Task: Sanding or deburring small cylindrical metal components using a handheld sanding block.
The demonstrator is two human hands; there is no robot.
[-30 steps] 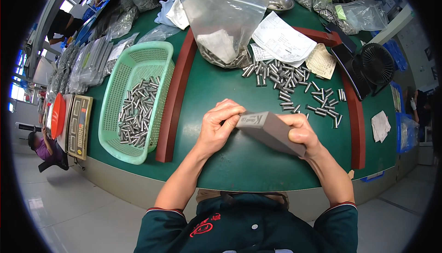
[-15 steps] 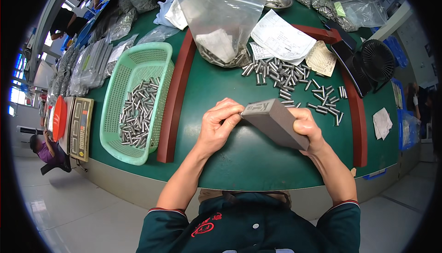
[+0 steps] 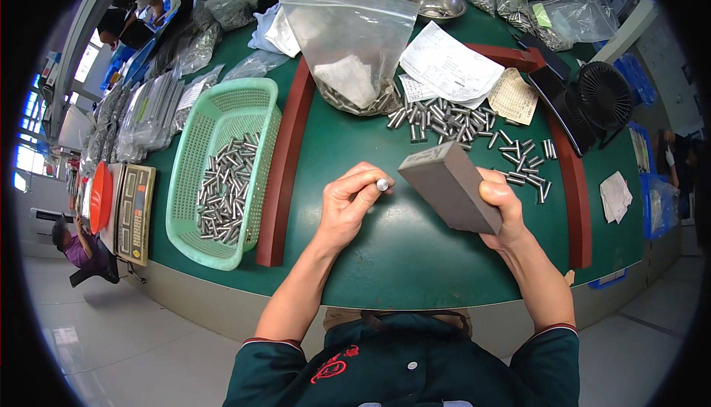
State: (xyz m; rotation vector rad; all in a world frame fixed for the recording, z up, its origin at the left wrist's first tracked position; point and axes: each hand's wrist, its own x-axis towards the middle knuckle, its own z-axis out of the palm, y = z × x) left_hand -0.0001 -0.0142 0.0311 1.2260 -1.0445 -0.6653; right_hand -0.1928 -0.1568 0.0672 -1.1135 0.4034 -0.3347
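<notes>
Between thumb and fingers, my left hand point(image 3: 346, 203) pinches a metal pin point(image 3: 382, 184), its round end face turned up. A thick grey-brown abrasive block point(image 3: 455, 188) is gripped at its right side by my right hand point(image 3: 505, 207) and held tilted above the table. A small gap separates pin and block. Beyond the block, a heap of loose metal pins point(image 3: 443, 119) lies on the green table point(image 3: 355, 277). More pins fill the bottom of the green plastic basket point(image 3: 180, 199) left of my left hand.
Dark red bars point(image 3: 285, 162) frame the work area. At its far side stand a zip bag of pins point(image 3: 348, 44), papers point(image 3: 452, 62) and a metal bowl point(image 3: 437, 3). A black fan point(image 3: 603, 96) sits right, a scale point(image 3: 137, 211) left. Other people work at the far left.
My left hand and the pin have come apart from the block, and the pin's end is now in view. The block has tilted and shifted slightly to the right.
</notes>
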